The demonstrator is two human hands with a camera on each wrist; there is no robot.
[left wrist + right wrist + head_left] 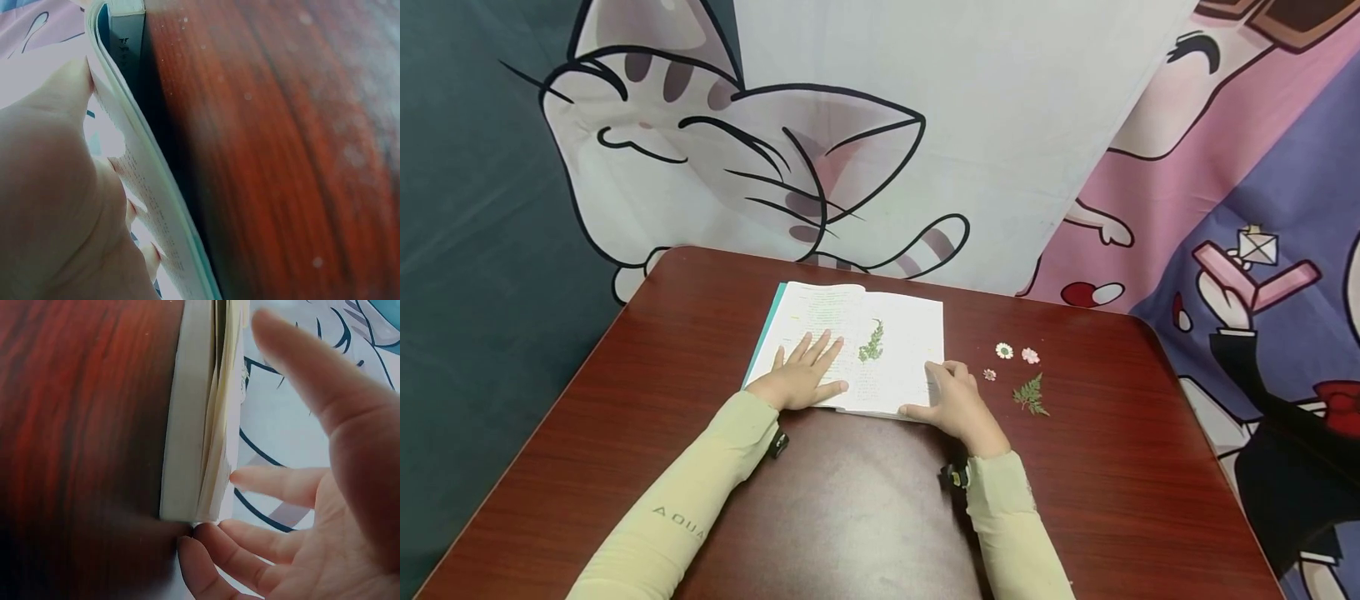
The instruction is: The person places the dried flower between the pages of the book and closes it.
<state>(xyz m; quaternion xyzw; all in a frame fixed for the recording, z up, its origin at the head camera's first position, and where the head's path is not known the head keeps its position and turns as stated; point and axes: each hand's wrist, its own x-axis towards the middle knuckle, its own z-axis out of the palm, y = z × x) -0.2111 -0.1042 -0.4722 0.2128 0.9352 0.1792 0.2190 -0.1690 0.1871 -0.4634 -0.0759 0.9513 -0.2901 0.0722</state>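
An open book (910,321) with a teal cover edge lies on the table, and a pressed green fern sprig (872,342) rests near its inner fold. My left hand (801,379) is spread over the lower left page, fingers apart and straight. In the left wrist view, that hand's thumb (78,78) lies against the page near the lower edge. At the lower right corner is my right hand (957,404), its fingers touching the book's right side. The right wrist view has the thumb (294,356) held away from the fingers, close to the pages (215,437).
Right of the book lie a white dried flower (1003,351), a pink one (1031,356), a smaller pink one (990,375) and a green fern leaf (1032,394). The table (865,517) is reddish-brown wood. Behind it hangs a cartoon-printed cloth (1000,125).
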